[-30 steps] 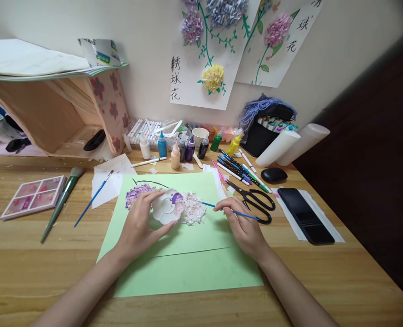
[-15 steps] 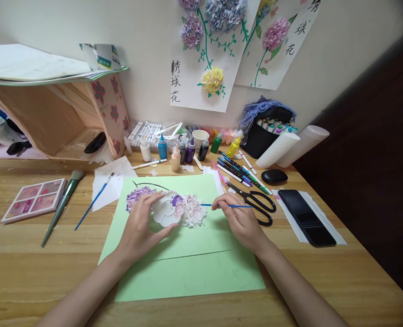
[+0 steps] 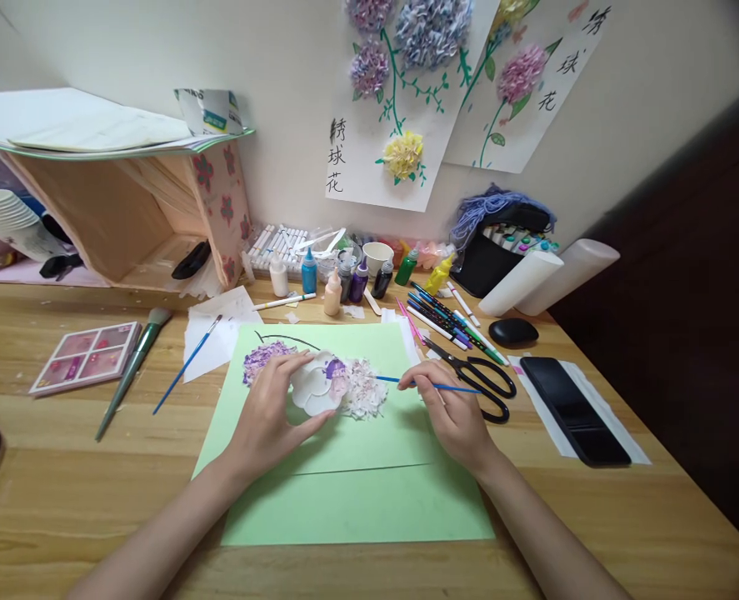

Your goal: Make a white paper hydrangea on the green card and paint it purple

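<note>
My left hand [image 3: 272, 408] grips a white flower-shaped paint palette [image 3: 310, 392] by its edge, thumb on the near side and fingers on the far side. Purple and pale pink paint lie in its right-hand wells. Between the fingers of my right hand [image 3: 447, 408] is a thin blue paintbrush [image 3: 428, 383], its tip at the right side of a whitish, pink-tinged paper flower [image 3: 366, 392]. A purple paper flower [image 3: 266, 360] shows partly behind my left fingers. Both flowers are on a light green sheet [image 3: 357, 508] with a dark curved line drawn at its top.
Paint bottles [image 3: 332, 293] stand along the back beside a paper cup [image 3: 377, 255]. Scissors [image 3: 478, 375], pens [image 3: 447, 317], a mouse [image 3: 513, 332] and a phone [image 3: 572, 408] lie right. A second paintbrush [image 3: 185, 367], a large brush [image 3: 132, 371] and a makeup palette [image 3: 87, 358] lie left.
The view has shifted, so everything appears further right. A dark curved object has come into view at the left edge. Both hands keep their holds, with the brush tip still beside the whitish flower.
</note>
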Demonstrator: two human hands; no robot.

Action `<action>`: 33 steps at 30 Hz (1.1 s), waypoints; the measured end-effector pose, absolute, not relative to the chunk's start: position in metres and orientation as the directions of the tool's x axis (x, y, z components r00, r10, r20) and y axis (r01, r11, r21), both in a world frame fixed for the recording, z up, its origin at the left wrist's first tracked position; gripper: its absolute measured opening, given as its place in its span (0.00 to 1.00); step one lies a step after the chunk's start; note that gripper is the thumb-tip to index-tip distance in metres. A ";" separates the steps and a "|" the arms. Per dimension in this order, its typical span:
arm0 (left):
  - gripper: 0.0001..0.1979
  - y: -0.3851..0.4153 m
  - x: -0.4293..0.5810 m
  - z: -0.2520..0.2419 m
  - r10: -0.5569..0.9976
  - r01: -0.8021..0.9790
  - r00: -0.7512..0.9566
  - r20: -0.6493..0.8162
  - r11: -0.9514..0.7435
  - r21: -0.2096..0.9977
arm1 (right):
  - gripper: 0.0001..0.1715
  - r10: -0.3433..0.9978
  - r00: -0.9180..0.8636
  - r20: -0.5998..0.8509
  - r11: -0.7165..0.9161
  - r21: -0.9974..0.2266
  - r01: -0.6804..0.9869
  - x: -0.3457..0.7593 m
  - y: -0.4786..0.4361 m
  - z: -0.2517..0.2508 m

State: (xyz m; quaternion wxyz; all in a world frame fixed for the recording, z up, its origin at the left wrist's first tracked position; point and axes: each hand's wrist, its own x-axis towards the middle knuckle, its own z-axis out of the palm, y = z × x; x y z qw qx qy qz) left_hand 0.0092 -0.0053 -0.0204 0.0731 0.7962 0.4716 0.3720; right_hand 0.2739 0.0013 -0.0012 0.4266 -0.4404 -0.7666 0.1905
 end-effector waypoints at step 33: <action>0.34 -0.008 0.011 -0.021 0.816 0.684 0.284 0.503 -0.540 0.490 | 0.12 0.729 -0.374 0.573 0.684 -0.622 0.380 0.261 -0.018 -0.005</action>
